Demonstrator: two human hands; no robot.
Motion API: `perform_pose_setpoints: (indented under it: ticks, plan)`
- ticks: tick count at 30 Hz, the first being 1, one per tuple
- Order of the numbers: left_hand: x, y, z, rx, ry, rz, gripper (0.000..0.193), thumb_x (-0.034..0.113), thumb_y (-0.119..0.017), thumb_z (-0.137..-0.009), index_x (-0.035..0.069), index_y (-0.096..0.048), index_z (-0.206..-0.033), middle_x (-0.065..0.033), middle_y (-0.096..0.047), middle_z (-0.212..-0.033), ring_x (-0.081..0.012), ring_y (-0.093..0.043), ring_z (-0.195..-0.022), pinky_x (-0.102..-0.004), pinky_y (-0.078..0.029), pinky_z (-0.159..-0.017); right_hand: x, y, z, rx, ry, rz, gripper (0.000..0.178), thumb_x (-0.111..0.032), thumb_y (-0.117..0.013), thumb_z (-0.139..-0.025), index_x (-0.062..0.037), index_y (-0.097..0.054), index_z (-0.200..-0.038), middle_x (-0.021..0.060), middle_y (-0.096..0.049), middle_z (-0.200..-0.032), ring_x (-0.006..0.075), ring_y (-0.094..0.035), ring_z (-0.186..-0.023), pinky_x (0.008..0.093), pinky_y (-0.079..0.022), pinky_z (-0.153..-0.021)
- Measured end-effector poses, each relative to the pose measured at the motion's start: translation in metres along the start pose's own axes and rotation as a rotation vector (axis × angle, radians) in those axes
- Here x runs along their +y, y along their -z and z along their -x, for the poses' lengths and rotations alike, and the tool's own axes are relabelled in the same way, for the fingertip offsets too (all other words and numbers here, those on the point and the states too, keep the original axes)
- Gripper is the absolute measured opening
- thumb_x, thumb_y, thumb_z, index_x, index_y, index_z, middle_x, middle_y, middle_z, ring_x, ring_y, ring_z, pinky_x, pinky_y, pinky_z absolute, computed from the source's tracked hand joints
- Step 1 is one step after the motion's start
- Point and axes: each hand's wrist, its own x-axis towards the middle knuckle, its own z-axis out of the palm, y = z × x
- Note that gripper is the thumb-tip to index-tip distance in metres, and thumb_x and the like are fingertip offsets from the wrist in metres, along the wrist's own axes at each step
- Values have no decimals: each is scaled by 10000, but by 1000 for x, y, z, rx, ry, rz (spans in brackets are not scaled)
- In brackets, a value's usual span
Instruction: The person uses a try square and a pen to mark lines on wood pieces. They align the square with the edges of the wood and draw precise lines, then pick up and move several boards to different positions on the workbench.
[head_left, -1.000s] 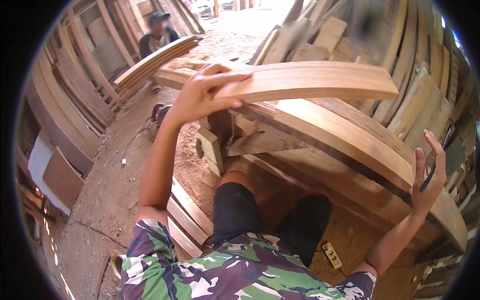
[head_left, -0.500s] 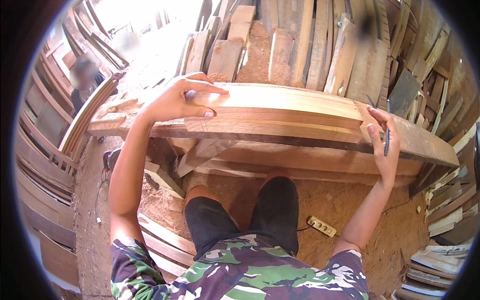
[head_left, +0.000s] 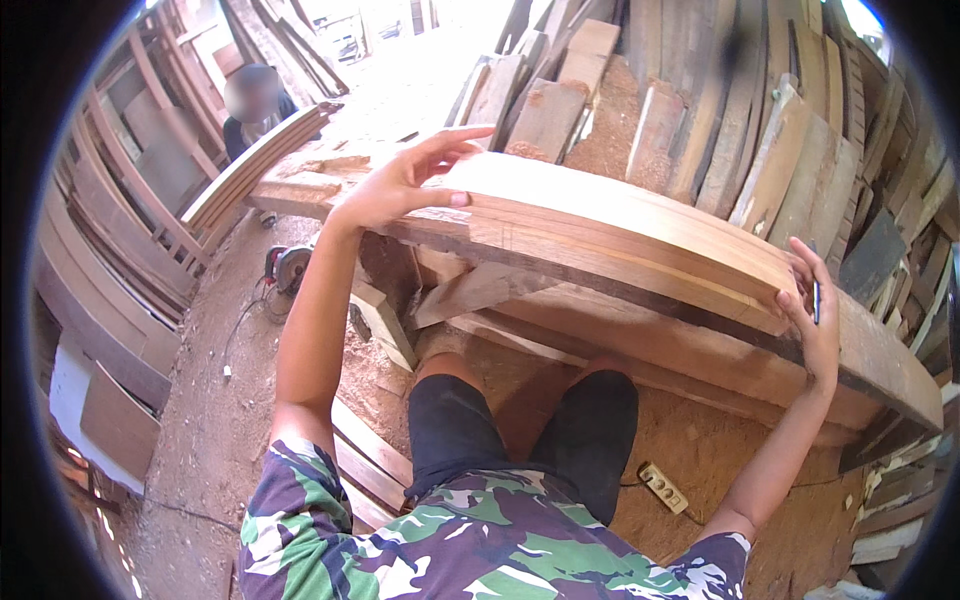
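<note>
A stack of pale wooden boards (head_left: pixel 620 235) lies along a long, thick timber bench (head_left: pixel 880 355) in front of me. My left hand (head_left: pixel 415 182) is at the stack's left end, thumb on the near side and fingers over the far side, spanning the end. At the right end, my right hand (head_left: pixel 812 305) presses its thumb and fingertips against the boards. A thin dark pencil (head_left: pixel 816 302) is tucked between the fingers of that hand. Fine marks show on the near face of the boards, close to the left end.
Planks (head_left: pixel 690 130) lean in rows behind the bench. A circular saw (head_left: pixel 290 268) sits on the floor at left, and a power strip (head_left: pixel 662 488) lies by my right leg. Another person (head_left: pixel 250 105) is at the far left, beside stacked long strips (head_left: pixel 255 165).
My view has swung left, so the bench appears farther right and tilted. My right hand has closed in on the boards' right end. The left ends of the boards look more even.
</note>
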Motion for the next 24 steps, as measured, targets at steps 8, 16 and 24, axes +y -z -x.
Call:
perform_pose_setpoints:
  ticks: [8,16,24]
  plan:
    - [26,-26,10,117,-184,-265,927,78,-827,-963,215,-381,-1764,-95,-535,-1651,-261,-515,-1509,-457,-407,-1300,-13,-13,10,161,93,25,846,-82,-870,-892,-44,-483,-1644,131,-562,-1626,242,-591,-1420,407,-470,-1231]
    - [14,-31,12,252,-150,72,1002,21,-839,-942,149,-306,-1781,-110,-546,-1630,-218,-504,-1501,-451,-418,-1283,9,-4,23,297,77,40,665,-4,-836,-951,-15,-572,-1562,123,-614,-1556,235,-591,-1435,399,-461,-1242]
    - [22,-31,11,390,-228,-432,575,106,-846,-901,102,-742,-1467,-129,-727,-1480,-285,-621,-1446,-475,-444,-1254,-3,-8,18,298,224,196,443,32,-801,-942,-18,-667,-1362,157,-715,-1453,270,-623,-1440,413,-435,-1249]
